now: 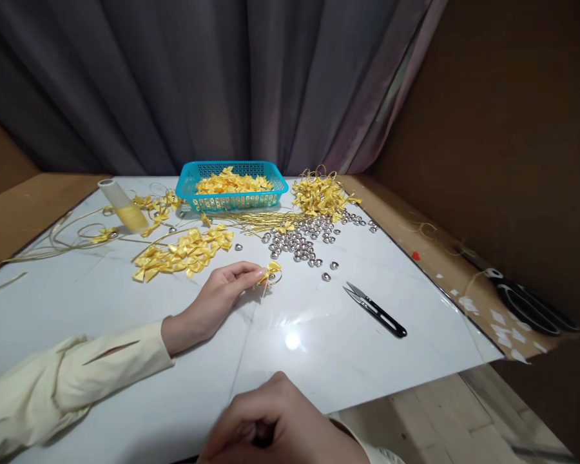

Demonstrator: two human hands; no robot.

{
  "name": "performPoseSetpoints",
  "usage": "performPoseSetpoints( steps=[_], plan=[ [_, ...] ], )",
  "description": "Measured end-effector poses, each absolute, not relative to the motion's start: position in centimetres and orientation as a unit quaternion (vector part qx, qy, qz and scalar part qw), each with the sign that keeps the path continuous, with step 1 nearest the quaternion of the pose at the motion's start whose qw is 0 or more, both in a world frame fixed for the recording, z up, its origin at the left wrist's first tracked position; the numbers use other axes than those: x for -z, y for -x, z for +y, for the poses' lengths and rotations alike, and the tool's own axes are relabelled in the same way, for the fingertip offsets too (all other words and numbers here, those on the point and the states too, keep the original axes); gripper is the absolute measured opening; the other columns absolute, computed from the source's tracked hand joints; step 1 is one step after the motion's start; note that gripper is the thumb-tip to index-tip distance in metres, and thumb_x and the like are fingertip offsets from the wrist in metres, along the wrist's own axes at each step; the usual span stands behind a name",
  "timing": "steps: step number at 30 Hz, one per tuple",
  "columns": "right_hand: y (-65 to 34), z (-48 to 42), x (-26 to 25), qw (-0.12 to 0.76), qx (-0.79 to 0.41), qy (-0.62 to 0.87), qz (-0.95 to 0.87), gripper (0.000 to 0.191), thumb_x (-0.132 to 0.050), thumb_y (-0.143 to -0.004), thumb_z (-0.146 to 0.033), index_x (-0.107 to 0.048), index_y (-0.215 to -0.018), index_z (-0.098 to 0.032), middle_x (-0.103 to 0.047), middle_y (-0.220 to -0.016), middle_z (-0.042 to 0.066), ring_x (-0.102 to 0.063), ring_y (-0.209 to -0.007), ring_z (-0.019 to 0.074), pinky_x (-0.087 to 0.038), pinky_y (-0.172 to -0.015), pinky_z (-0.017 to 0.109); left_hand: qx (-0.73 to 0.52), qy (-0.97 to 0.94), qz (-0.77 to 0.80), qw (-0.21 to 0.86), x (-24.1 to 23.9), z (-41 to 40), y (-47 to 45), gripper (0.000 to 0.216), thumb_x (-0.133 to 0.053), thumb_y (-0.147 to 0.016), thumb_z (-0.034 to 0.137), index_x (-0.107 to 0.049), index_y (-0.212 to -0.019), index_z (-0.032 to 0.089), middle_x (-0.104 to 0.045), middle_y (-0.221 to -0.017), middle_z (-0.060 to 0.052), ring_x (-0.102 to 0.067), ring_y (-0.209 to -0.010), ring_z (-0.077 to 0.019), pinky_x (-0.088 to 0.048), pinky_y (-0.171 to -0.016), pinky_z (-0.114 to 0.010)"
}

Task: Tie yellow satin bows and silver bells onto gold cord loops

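Observation:
My left hand reaches across the white table and pinches a small yellow ribbon bow with a thin gold cord loop, pressed on the tabletop. My right hand rests near the front edge, curled into a loose fist; what it holds, if anything, is hidden. A pile of yellow bows lies just beyond my left hand. Silver beads are scattered to the right of it. Black thread snips lie on the table to the right of the bow.
A blue plastic basket with yellow bows stands at the back. Another heap of bows with gold loops sits to its right. A glue bottle lies at back left among gold cords. Large black scissors rest on the cardboard at right.

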State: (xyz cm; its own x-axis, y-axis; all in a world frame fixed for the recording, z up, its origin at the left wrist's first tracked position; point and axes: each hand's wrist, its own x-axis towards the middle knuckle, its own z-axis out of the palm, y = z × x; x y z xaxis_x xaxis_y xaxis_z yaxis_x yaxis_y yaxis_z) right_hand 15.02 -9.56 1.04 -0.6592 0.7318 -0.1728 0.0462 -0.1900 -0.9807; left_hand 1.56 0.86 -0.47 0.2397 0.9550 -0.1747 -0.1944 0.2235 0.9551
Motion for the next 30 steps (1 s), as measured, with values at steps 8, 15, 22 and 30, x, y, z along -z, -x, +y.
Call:
performPoseSetpoints(
  steps=[8, 15, 22, 30],
  plan=[
    [-17.9, -7.6, -1.9, 0.409, -0.517, 0.444, -0.606, 0.01, -0.061, -0.082, -0.022, -0.068, -0.082, -0.015, -0.073, -0.07, 0.003, -0.065, -0.055, 0.0103, -0.052, -0.056, 0.016, -0.404, -0.45, 0.401, 0.688, -0.2, 0.5, -1.8, 0.016, -0.071, -0.074, 0.03, -0.067, -0.071, 0.014, -0.062, -0.069, 0.0, -0.054, -0.069, -0.0122, -0.04, -0.067, -0.023],
    [-20.1, -6.0, -2.7, 0.434, -0.276, 0.528, -0.675, 0.017, -0.054, -0.086, -0.019, -0.068, -0.075, -0.017, -0.067, -0.06, -0.001, -0.058, -0.048, 0.0097, -0.046, -0.051, 0.018, -0.362, -0.486, 0.376, 0.701, 0.3, 0.3, -1.5, 0.016, -0.07, -0.075, 0.031, -0.068, -0.075, 0.016, -0.063, -0.074, -0.001, -0.054, -0.071, -0.0129, -0.039, -0.067, -0.023],
    [-19.7, -5.8, -2.4, 0.399, -0.254, 0.549, -0.689, 0.022, -0.052, -0.085, -0.02, -0.069, -0.071, -0.018, -0.064, -0.055, -0.001, -0.054, -0.045, 0.0105, -0.043, -0.048, 0.02, -0.345, -0.509, 0.371, 0.696, 0.5, 0.3, -1.4, 0.013, -0.069, -0.077, 0.03, -0.069, -0.076, 0.017, -0.063, -0.076, -0.001, -0.053, -0.073, -0.0133, -0.038, -0.069, -0.024],
    [-19.7, -5.7, -1.9, 0.412, -0.248, 0.53, -0.698, 0.022, -0.052, -0.084, -0.02, -0.07, -0.071, -0.019, -0.065, -0.054, -0.001, -0.051, -0.04, 0.0096, -0.041, -0.046, 0.02, -0.346, -0.522, 0.377, 0.682, 0.6, 0.3, -1.3, 0.012, -0.069, -0.077, 0.03, -0.069, -0.076, 0.018, -0.064, -0.077, 0.0, -0.054, -0.074, -0.014, -0.039, -0.069, -0.024]
  ],
)
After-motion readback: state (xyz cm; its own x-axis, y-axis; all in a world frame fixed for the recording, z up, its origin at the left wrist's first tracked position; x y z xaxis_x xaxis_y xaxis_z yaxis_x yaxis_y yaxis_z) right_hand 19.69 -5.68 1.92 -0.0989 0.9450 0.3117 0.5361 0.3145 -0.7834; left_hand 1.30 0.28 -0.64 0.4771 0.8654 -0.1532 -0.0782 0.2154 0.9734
